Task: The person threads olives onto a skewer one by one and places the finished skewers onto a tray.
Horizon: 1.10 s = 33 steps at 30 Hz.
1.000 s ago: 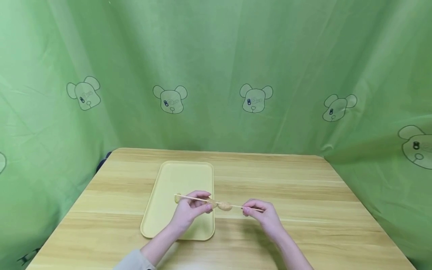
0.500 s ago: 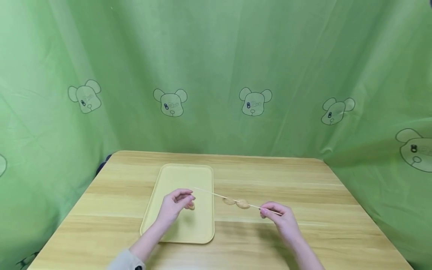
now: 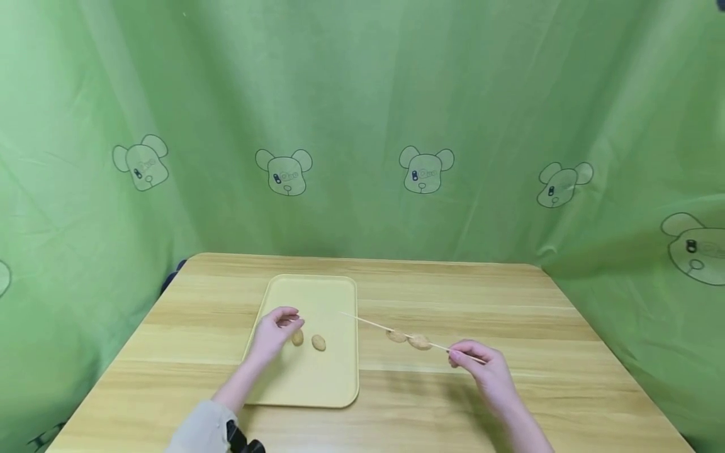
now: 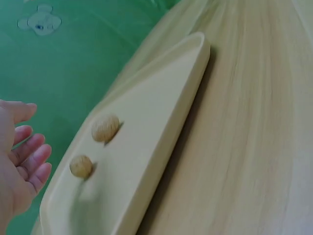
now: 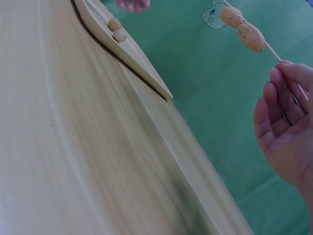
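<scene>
My right hand (image 3: 478, 365) pinches the near end of a thin wooden skewer (image 3: 368, 322) between thumb and fingers. Threaded on it, side by side, are two brown oval food balls (image 3: 420, 342), rough-skinned in the right wrist view (image 5: 250, 37). The skewer's bare far tip points up and left over the edge of a pale yellow tray (image 3: 328, 390). Two similar loose balls (image 3: 318, 343) lie on that tray. Above its left half is my left hand (image 3: 274, 330), fingers loosely bent and holding nothing in the left wrist view; the nearer loose ball (image 4: 81, 166) sits just beside its fingertips.
The tray lies on the left part of a wood-grain table (image 3: 453, 296). Green curtains (image 3: 351, 94) printed with bear heads hang behind and at both sides. A dark object (image 3: 172, 277) shows past the table's far left corner.
My left hand has let go of the skewered ball and drawn left over the tray, uncovering both loose balls. My right hand has carried the skewer with its two balls to the right.
</scene>
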### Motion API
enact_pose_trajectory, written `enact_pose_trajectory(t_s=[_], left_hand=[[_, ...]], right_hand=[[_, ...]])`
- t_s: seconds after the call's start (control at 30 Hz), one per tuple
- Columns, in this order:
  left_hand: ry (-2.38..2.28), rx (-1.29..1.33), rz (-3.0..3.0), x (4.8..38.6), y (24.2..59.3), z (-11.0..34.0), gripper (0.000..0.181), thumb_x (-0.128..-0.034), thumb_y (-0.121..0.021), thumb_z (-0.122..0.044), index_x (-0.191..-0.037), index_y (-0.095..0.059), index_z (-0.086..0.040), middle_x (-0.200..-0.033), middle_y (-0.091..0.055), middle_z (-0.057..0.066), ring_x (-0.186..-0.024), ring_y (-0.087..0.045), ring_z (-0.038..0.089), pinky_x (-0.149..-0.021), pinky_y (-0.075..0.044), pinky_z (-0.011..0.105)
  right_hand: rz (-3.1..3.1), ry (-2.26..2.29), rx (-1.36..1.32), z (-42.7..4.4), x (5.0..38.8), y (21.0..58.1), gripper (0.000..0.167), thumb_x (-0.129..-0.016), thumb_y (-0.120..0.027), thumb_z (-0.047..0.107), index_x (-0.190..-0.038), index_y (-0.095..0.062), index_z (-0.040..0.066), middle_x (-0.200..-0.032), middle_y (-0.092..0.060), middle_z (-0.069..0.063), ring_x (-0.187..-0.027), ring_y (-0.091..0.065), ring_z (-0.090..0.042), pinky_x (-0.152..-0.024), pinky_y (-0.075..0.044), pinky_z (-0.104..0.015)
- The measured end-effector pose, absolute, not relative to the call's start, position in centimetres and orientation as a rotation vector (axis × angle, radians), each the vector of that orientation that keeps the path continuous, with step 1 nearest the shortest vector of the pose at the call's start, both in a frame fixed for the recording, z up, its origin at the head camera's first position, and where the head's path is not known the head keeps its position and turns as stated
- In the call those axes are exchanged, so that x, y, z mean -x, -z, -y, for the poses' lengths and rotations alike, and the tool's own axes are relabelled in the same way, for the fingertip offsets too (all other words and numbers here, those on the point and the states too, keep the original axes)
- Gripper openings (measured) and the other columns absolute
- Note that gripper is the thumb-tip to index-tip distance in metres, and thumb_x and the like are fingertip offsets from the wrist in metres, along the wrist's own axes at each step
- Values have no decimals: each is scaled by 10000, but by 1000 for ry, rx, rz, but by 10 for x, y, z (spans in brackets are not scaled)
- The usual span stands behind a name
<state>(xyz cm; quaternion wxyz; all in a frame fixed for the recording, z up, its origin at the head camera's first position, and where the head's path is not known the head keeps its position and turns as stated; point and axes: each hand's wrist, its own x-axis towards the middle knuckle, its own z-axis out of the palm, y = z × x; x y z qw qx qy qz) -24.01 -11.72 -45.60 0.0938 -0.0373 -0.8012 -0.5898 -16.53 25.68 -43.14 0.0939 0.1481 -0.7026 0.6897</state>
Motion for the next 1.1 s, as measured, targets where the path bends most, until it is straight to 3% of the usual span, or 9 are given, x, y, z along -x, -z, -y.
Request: enact_pose_trajectory(t_s=[0.27,0.47,0.7,0.93,1.1], left_hand=[[1694,22,2542,246,475,128,404,-768,-697,-69,-1109,-563,104,-995,-621,184,-866,-601,280,-744,-515,359],[1664,16,2625,247,483,127,449,-725,-723,-62,-1127,-571,67,-1052,-611,163,-885,-589,256,-752,-514,363],[1528,30,2637,248,486,120,435,-698,-742,-67,-1073,-585,88,-954,-613,141,-845,-565,246,-774,-498,398],[1420,40,2676,248,488,118,290,-707,-698,-7,-981,-627,53,-810,-597,57,-748,-534,176,-671,-478,323],[1469,27,2653,247,486,118,270,-707,-683,-4,-969,-636,44,-790,-586,45,-738,-529,165,-670,-472,298]], right_hand=[[2112,-2033,-424,-257,164,432,64,-846,-571,-79,-847,-633,-96,-743,-626,27,-709,-590,-88,-692,-496,-225],[2112,-2051,-426,-256,165,432,80,-856,-566,-70,-848,-646,-70,-750,-623,31,-718,-588,-88,-701,-492,-226],[2085,-2082,-469,-255,166,432,71,-854,-561,-82,-868,-607,-135,-753,-625,29,-720,-591,-85,-699,-498,-227],[2139,-2034,-402,-255,167,433,75,-852,-574,-67,-861,-612,-131,-746,-626,32,-717,-587,-93,-708,-486,-225],[2170,-2004,-382,-256,168,433,86,-846,-586,-61,-860,-604,-144,-737,-627,32,-710,-590,-90,-707,-486,-223]])
